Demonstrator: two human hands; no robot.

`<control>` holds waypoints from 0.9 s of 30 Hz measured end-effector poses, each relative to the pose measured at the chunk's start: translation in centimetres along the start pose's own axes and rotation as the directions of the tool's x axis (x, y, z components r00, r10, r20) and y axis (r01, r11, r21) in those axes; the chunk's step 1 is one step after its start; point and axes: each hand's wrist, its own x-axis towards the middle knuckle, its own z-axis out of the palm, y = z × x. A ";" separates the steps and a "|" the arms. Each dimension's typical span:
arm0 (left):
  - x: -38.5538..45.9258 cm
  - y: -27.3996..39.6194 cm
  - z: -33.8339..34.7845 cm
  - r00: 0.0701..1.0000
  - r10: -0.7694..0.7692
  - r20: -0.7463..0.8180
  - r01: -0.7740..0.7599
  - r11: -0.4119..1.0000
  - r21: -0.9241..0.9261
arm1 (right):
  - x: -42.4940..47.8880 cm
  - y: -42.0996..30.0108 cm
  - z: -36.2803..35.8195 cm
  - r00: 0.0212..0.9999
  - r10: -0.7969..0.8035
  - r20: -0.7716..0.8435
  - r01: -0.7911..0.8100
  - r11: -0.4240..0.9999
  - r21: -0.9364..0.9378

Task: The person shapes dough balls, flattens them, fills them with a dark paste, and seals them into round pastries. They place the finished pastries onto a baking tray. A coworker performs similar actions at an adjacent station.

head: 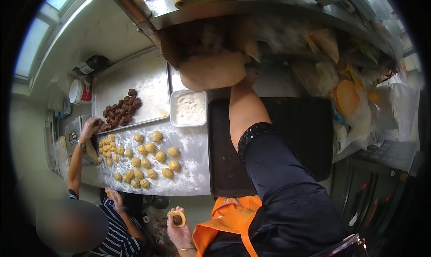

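My left hand (178, 228), in a clear glove, is in front of the table's edge by the orange apron and holds an open dough wrapper (183, 218) with a dark ball of filling (177, 219) in it. My right arm reaches over the black baking tray (269, 139) to beneath the steel shelf; my right hand (251, 76) is blurred and partly in shadow beside a tan, rounded-edged thing (212, 72). Whether it grips it I cannot tell. Yellow dough balls (160, 156) lie on the floured steel table (192, 142). A white tub of flour (189, 107) stands behind them.
At the left, a co-worker in a striped shirt has one gloved hand (89, 127) at dark filling lumps (121, 112) on a metal tray (151, 78); the other hand (116, 200) holds dough. The steel shelf (269, 16) overhangs the table's back. Plastic bags (360, 122) are at right.
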 end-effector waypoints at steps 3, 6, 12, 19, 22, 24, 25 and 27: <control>0.5 -0.3 -0.9 1.000 0.010 -0.020 -0.010 1.000 -0.008 | 0.6 0.6 -0.7 0.997 -0.078 -0.016 0.078 0.997 -0.007; -0.2 -1.1 -1.5 0.999 0.029 -0.039 -0.032 0.997 -0.071 | 0.3 0.4 -0.5 0.986 -0.169 0.002 0.169 0.985 -0.021; -0.9 -1.9 -3.1 0.998 0.058 -0.033 -0.062 0.986 -0.152 | 1.9 3.0 -2.7 0.919 -0.391 0.050 0.388 0.920 0.050; 0.0 -1.7 -2.9 0.999 0.039 -0.003 -0.039 0.988 -0.150 | 1.5 15.8 -13.9 0.837 -0.338 0.430 -0.213 0.523 0.825; -0.2 -2.1 -3.3 0.998 0.037 0.056 -0.027 0.984 -0.178 | -3.0 21.8 -21.6 0.721 -0.417 0.554 -0.515 0.212 0.830; -0.7 -2.4 -3.7 0.994 0.034 0.105 -0.017 0.986 -0.167 | -4.7 23.4 -24.8 0.734 -0.433 0.523 -0.465 0.240 0.852; -1.0 -2.4 -3.8 0.991 0.032 0.131 -0.011 0.987 -0.162 | -4.5 24.0 -25.4 0.756 -0.450 0.474 -0.389 0.273 0.880; -1.9 -2.5 -5.0 0.991 0.042 0.126 -0.023 0.989 -0.146 | -3.7 23.9 -24.8 0.759 -0.522 0.389 0.055 0.647 0.761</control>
